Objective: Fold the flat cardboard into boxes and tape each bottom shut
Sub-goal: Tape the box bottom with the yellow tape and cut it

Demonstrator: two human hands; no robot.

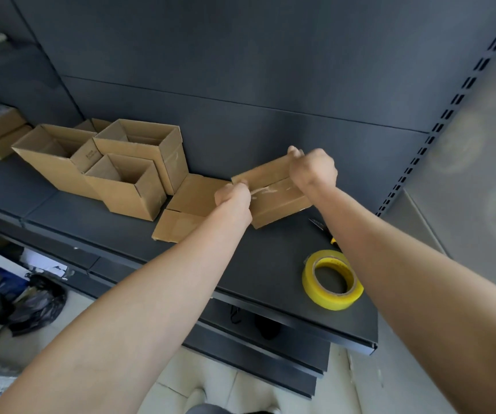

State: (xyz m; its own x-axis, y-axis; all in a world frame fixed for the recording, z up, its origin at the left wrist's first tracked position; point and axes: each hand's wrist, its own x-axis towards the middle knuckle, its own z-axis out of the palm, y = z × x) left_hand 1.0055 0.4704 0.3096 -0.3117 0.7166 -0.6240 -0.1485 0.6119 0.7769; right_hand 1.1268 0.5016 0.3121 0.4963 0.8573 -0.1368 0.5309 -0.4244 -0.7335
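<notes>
The box (pixel 282 203) lies bottom-up at centre right of the frame on the dark shelf (pixel 270 264), with clear tape along its seam. The left grip (pixel 233 200) is curled closed on its left end, and the right grip (pixel 312 171) is curled over its far edge. The box is likely light and stiff at the creases but easily dented on the flaps, so it is best held at corners and edges.

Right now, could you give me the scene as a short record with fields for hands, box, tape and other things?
left hand: grips the left end of the box
right hand: grips its far right end
box: closed flaps facing up, clear tape along the seam
tape roll: yellow, lying on the shelf, untouched
open boxes: several, at left
flat cardboard: beside the box
</notes>
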